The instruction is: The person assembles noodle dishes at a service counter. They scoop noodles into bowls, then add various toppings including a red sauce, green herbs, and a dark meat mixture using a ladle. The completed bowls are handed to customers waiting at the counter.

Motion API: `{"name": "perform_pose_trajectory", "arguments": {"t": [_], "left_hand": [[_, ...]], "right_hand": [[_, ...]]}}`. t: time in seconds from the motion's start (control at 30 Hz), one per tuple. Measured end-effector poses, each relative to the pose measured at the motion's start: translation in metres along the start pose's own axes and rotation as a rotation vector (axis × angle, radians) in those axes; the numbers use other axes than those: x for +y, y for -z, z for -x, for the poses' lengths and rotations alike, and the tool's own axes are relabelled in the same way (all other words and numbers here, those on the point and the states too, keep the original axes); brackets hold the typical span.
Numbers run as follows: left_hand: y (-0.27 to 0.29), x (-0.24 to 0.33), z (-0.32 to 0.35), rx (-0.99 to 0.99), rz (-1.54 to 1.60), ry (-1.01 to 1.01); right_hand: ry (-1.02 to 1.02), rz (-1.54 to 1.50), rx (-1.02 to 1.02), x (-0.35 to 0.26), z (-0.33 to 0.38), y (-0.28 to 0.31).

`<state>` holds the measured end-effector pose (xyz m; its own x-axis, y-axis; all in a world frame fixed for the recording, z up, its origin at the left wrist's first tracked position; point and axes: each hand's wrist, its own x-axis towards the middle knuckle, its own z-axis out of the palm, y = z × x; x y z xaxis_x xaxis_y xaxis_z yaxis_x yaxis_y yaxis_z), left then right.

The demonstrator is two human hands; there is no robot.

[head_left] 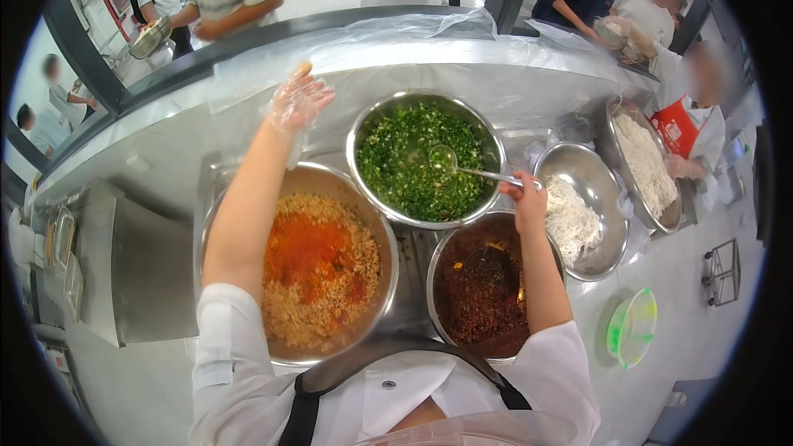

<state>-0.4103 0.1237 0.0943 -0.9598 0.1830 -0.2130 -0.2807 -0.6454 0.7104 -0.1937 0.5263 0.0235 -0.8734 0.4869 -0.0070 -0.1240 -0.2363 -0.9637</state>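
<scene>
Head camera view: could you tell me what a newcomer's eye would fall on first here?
Probably the big steel bowl of orange-red minced topping at lower left, under the person's left arm. Next, the bowl of chopped greens at centre, where the right hand holds a ladle over it. The left hand, in a clear plastic glove, is raised towards the counter.

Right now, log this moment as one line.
left hand: gloved, raised, empty | right hand: holds ladle over greens bowl
</scene>
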Motion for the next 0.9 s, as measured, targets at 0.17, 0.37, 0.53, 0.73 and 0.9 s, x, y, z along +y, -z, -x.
{"name": "perform_pose_trajectory", "arguments": {"t": [0.17,0.37,0.53,0.73,0.9], "left_hand": [[-0.030,-0.007,-0.012,-0.034,-0.053,-0.019],[-0.076,-0.027,-0.023,-0.034,-0.083,0.001],[-0.073,-0.043,-0.053,-0.042,0.072,0.072],[-0.080,-0.028,-0.085,-0.012,0.186,0.041],[-0.084,-0.020,-0.096,-0.214,0.066,-0.045]], "right_hand": [[-0.022,-0.074,0.145,-0.037,0.057,0.051],[0.009,0.069,0.284,-0.036,0.114,0.128],[-0.017,0.133,0.380,-0.021,0.149,0.161],[-0.080,0.335,0.428,0.001,0.169,0.158],[0.029,0.706,0.235,0.041,0.183,0.137]]}}
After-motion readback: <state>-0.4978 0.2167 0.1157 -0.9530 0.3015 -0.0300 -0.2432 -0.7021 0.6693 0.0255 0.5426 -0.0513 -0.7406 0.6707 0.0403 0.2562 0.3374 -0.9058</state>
